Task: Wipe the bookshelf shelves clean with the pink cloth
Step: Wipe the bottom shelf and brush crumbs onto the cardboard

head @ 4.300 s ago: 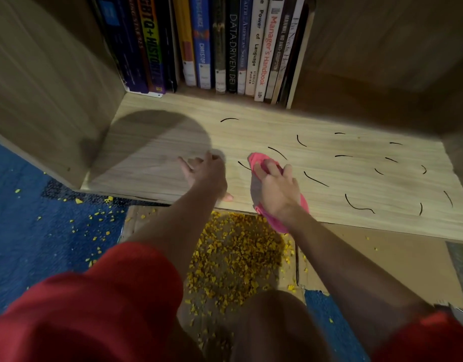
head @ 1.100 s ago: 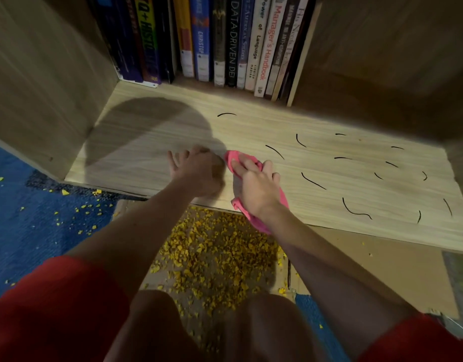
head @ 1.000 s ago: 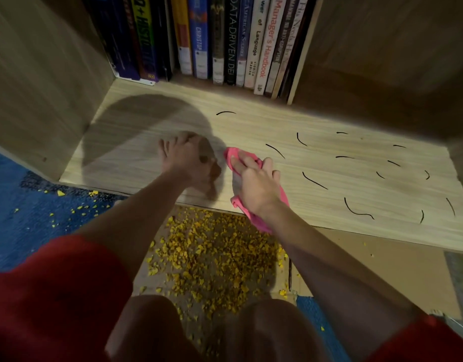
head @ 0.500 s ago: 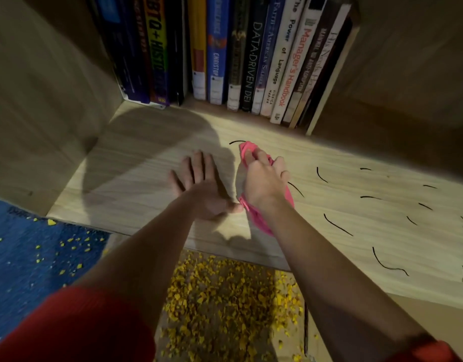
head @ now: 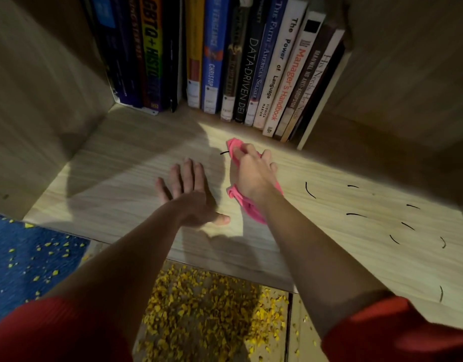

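Dim room, blue carpet (head: 29, 259), yellow crumbs (head: 206, 317)

Both arms reach forward, red sleeves pushed up. Left hand (head: 190, 197) is flat, palm down, fingers spread, thumb sticking out. Right hand (head: 252, 172), just beside it, is curled closed on the pink cloth (head: 251, 207).

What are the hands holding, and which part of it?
The right hand holds the pink cloth, bunched under its palm and fingers around the middle, pressed on the shelf. The left hand holds nothing; it lies open on the shelf.
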Tool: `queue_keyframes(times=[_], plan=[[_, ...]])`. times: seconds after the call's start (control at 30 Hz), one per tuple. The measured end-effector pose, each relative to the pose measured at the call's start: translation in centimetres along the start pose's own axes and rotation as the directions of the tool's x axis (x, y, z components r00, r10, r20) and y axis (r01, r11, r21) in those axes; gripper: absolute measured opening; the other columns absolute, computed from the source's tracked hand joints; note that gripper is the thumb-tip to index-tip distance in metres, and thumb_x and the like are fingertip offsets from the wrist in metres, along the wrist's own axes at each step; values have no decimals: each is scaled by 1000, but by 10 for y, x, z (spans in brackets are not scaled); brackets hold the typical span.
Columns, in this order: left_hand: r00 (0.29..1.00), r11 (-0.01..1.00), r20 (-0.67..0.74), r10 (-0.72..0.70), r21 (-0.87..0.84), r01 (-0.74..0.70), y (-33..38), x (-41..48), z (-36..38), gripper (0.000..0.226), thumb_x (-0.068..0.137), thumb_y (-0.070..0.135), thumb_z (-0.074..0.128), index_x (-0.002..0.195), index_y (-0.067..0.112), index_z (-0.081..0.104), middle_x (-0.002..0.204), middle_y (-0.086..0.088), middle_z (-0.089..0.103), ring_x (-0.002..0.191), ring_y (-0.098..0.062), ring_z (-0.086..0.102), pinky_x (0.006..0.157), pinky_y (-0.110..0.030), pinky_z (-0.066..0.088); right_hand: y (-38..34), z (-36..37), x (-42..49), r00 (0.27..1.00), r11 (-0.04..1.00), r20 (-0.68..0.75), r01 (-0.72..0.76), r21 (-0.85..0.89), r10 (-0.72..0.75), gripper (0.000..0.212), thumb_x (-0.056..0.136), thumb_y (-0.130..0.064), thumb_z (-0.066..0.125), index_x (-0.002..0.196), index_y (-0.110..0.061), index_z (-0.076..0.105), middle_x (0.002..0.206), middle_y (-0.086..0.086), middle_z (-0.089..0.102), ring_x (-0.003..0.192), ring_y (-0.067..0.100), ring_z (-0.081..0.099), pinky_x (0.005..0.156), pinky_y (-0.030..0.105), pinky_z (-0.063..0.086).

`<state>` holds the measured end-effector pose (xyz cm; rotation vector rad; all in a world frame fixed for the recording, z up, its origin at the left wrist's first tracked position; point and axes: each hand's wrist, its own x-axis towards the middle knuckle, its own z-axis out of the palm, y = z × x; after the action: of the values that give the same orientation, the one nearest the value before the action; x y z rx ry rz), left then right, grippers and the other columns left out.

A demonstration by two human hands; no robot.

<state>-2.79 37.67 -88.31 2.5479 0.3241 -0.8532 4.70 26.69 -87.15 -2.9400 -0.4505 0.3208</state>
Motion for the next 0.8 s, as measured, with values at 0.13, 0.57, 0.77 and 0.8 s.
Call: queue_keyframes(times=[0.13,0.57,0.77,0.8], plan=[[1000,1000,-15,-1,-11,0,1,0,1,127,72,67,60,142,14,-31,145,-5,-42,135,-28,-36,108,-53,-19,-10,5,-6,1000,999,8,-2,38,1,64,81,-13,66,139,-19,40,141,-1,36,120,31,31,97,43,31],[1000,1000,-6,5,5,-5,-1,2,1,128,72,67,61,140,12,-33,145,-7,-43,134,-30,-37,107,-54,-19,-6,3,-14,991,991,69,116,-67,-111,76,74,-27,75,140,-23,39,143,-4,34,116,28,32,96,42,31],[1000,1000,-12,11,19,-10,-1,2,1,130,71,68,60,140,11,-33,144,-10,-43,134,-32,-36,106,-55,-19,-9,-2,0,999,999,-21,-33,-9,32,47,87,-14,60,133,-18,47,138,0,40,115,30,34,97,46,32],[1000,1000,-12,9,17,-8,-1,2,1,129,72,69,60,140,10,-33,144,-10,-43,134,-32,-36,106,-55,-19,-15,1,-2,1000,1000,-22,-17,-22,16,49,86,-14,61,133,-18,47,138,-1,40,117,30,33,97,46,31]])
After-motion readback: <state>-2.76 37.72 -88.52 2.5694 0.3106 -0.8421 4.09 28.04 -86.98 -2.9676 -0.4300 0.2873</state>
